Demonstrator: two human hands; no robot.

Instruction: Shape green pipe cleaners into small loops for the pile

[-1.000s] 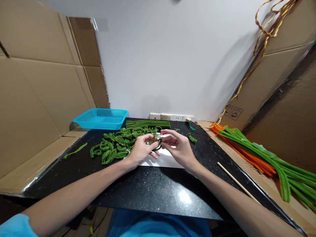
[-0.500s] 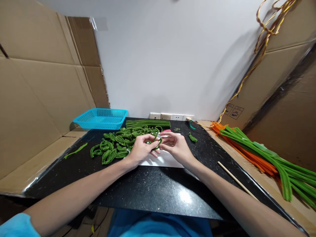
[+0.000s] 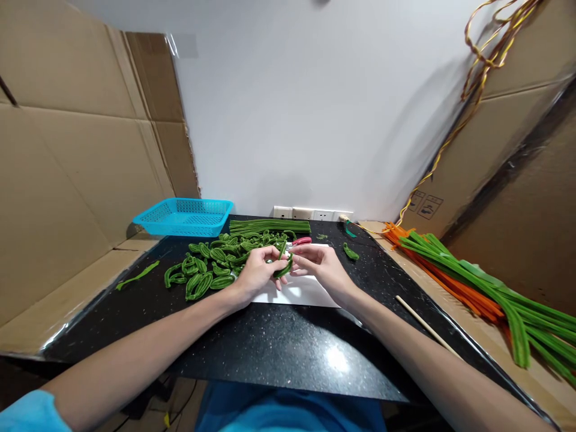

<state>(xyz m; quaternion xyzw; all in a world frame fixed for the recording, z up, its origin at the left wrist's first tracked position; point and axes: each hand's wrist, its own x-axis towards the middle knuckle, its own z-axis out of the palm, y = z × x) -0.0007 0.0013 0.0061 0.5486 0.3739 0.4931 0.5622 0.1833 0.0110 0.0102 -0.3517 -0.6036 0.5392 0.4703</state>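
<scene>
My left hand (image 3: 257,273) pinches a curved green pipe cleaner (image 3: 284,269) between thumb and fingers, above a white sheet (image 3: 297,295). My right hand (image 3: 327,270) meets it from the other side, with thumb and fingertips closed at the pipe cleaner's right end. Part of the curve is hidden behind the fingers. To the left lies a heap of green pipe cleaner leaf shapes (image 3: 219,255), bent into loops. Just beyond my right fingers rests a red-handled tool (image 3: 301,241), its front end partly covered.
A blue plastic basket (image 3: 193,225) stands at the back left. Straight green stems (image 3: 270,226) lie behind the heap. One leaf shape (image 3: 350,252) sits to the right, with a wooden stick (image 3: 425,325) nearer. Green pipe cleaners (image 3: 490,288) and orange ones (image 3: 468,291) lie far right.
My right hand has shifted slightly right and its fingers are lower, so more of the red handle shows. The pipe cleaner's curve has turned a little in my left fingers.
</scene>
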